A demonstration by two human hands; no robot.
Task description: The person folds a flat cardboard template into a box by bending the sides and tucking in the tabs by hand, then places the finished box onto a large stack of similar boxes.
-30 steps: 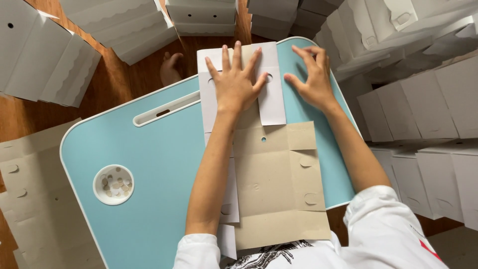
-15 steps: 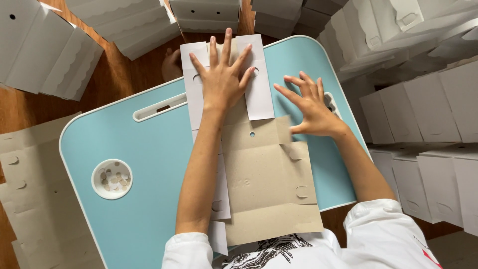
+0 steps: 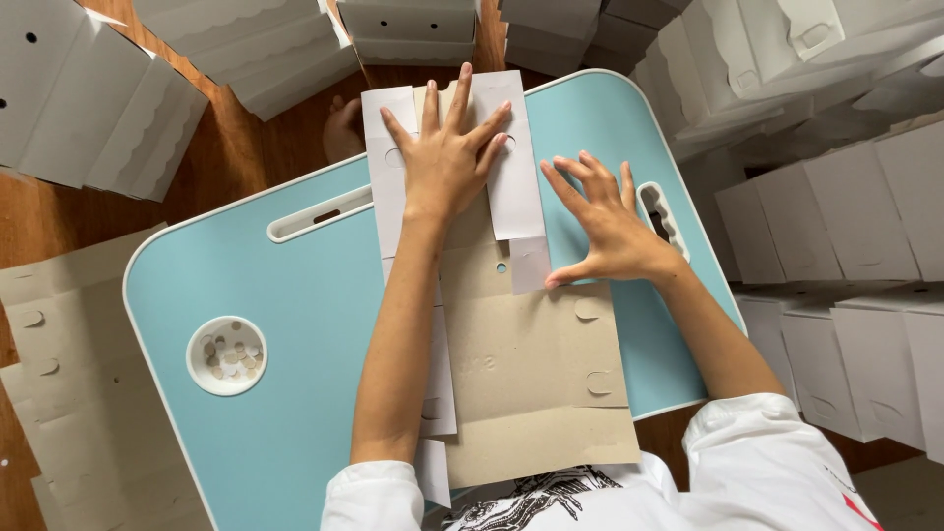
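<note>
A stack of flat blanks (image 3: 69, 393) lay left of the blue table (image 3: 295, 295), whose round cup (image 3: 226, 356) held small punched discs. The left hand (image 3: 447, 162), fingers spread, pressed the folded white flaps of the cardboard sheet (image 3: 536, 374) flat, likely to set the crease. The right hand (image 3: 610, 226), also spread, steadied the sheet's edge. Folded boxes (image 3: 836, 216) crowded the right.

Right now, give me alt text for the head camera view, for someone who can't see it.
Two bare hands press a flat cardboard box blank onto a light blue table: the left hand spread flat on its folded white flaps, the right hand at the right edge. Folded white boxes are stacked around, on a wooden floor.
</note>
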